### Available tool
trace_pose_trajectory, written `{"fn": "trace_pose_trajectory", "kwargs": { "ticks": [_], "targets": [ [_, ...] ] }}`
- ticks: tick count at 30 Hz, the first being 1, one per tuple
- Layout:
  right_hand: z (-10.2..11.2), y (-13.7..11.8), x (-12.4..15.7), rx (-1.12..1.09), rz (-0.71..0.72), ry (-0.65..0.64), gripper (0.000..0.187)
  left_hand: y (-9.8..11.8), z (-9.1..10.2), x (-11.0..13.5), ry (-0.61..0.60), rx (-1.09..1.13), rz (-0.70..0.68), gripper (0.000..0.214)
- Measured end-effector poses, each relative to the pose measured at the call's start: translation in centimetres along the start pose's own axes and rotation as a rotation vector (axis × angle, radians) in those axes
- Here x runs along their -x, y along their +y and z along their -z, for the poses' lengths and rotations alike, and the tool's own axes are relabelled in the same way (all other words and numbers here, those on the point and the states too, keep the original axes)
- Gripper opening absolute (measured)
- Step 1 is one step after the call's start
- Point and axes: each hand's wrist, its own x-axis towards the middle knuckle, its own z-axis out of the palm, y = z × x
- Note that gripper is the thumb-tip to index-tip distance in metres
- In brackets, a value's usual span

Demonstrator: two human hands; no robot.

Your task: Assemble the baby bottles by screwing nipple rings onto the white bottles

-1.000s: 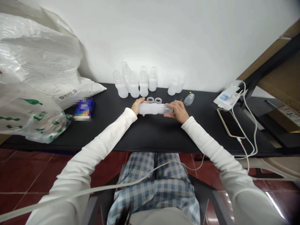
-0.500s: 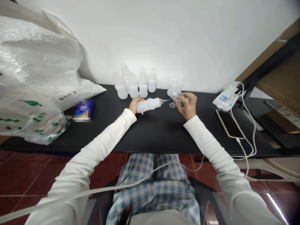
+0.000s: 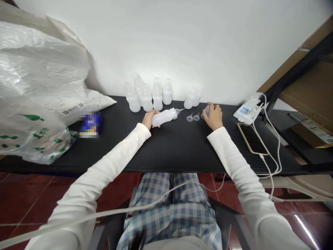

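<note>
My left hand [image 3: 149, 119] is closed round the base of a milky white squeeze bottle [image 3: 163, 118], which lies tilted just above the desk. Its neck points right, with a clear, thin-tipped nozzle [image 3: 179, 111] at the end. Further right, my right hand [image 3: 214, 117] has its fingers round a clear plastic cap [image 3: 206, 111], partly covered by them, down at the desk surface. Between the hands lie two small clear nozzle pieces [image 3: 196, 117] with round bases. Behind the left hand stand several white bottles [image 3: 157, 101] with clear domed caps.
Two white bottles [image 3: 188, 101] stand by the wall. At the left, large plastic bags [image 3: 39, 86] and a blurred blue packet [image 3: 90, 124] rest on the black desk [image 3: 166, 152]. A phone [image 3: 252, 138], white cables and a white power strip [image 3: 248, 109] are at the right.
My right hand has moved slightly right and lowered the clear cap to the desk, away from the bottle's nozzle. The two nozzle pieces now show plainly. My left hand keeps its hold.
</note>
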Motion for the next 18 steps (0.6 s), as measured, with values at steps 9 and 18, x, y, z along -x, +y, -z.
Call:
{"fn": "trace_pose_trajectory", "kwargs": {
  "ticks": [9, 18],
  "targets": [
    [1.9, -2.4, 0.7, -0.115, 0.140, 0.144, 0.051, -0.3, -0.1, 1.1, 0.005, -0.475, -0.367, 0.053],
    [2.4, -7.8, 2.8, -0.240, 0.680, -0.202, 0.060, -0.1, -0.2, 1.8, -0.007, -0.914, -0.927, 0.051]
  ]
}}
